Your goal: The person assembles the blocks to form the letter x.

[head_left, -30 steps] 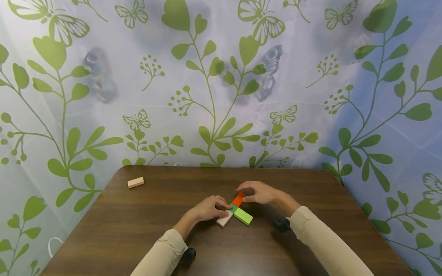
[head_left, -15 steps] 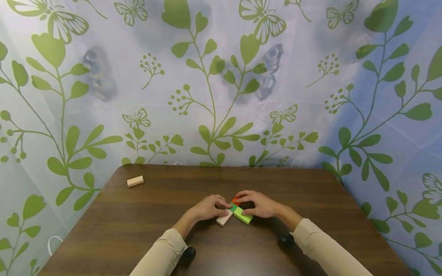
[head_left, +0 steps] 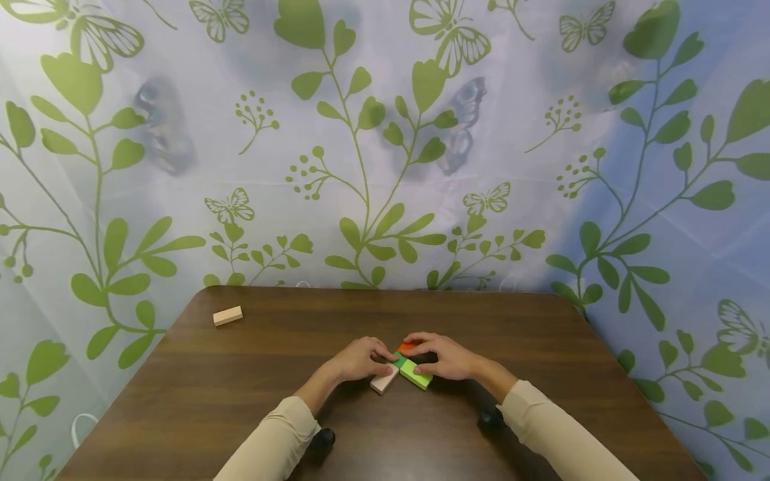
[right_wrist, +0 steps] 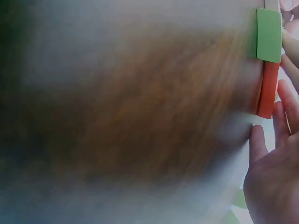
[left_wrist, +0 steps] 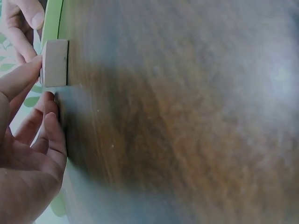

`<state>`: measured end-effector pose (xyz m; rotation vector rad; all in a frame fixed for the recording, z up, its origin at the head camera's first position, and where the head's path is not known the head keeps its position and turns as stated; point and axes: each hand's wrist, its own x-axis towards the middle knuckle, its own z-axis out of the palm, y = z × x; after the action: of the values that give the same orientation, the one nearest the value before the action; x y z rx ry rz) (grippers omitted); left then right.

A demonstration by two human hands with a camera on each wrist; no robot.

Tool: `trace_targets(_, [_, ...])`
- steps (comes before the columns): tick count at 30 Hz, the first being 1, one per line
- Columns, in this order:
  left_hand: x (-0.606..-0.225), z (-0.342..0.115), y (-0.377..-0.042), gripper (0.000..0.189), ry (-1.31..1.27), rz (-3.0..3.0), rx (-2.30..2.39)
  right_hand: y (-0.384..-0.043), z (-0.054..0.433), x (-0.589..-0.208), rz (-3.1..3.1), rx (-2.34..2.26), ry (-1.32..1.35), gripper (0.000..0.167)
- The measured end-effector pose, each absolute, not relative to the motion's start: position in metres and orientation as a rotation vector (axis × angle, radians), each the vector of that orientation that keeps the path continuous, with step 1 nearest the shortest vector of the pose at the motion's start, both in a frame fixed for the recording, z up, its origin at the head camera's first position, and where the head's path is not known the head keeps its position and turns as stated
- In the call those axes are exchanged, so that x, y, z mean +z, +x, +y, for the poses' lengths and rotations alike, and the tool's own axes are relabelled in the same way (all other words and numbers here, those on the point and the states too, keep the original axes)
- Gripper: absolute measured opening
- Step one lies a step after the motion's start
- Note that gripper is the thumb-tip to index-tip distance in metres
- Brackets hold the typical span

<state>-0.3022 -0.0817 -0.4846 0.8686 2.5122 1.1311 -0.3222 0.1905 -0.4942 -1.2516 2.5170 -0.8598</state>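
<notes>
Sleeves (head_left: 271, 437) of cream cloth rise from the bottom edge of the frame, with a small black device (head_left: 323, 439) under the left wrist and another black device (head_left: 490, 419) under the right. Just below the frame's centre, a pale block (head_left: 383, 381) and a lime-green block (head_left: 416, 377) lie flat on the dark wooden desk (head_left: 391, 441), angled so their upper ends nearly meet. The left hand (head_left: 356, 361) is relaxed and unclenched, its thumb touching the pale block and its index finger resting on a dark green block (head_left: 400, 359) at the meeting point. The right hand (head_left: 448, 357) is also loose, fingers spread, thumb on the lime-green block and fingertips over an orange block (head_left: 406, 348), partly hidden, at the cluster's upper right. Farther back, left of centre, lies a lone wooden block (head_left: 227, 316). Beyond the desk's far edge, a whitish-blue cloth (head_left: 271, 194) printed with green leaves and butterflies fills the upper frame.
</notes>
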Motion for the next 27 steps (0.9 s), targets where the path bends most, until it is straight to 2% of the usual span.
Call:
trace_targets(21, [-0.489, -0.082, -0.298, 0.025, 0.746, 2.499, 1.272, -0.322, 0.189, -0.494, 2.510, -0.863, -1.225, 0.045])
trace_targets(27, [-0.488, -0.095, -0.296, 0.038, 0.774, 2.478, 1.310, -0.321, 0.189, -0.492, 2.512, -0.854, -1.214, 0.045])
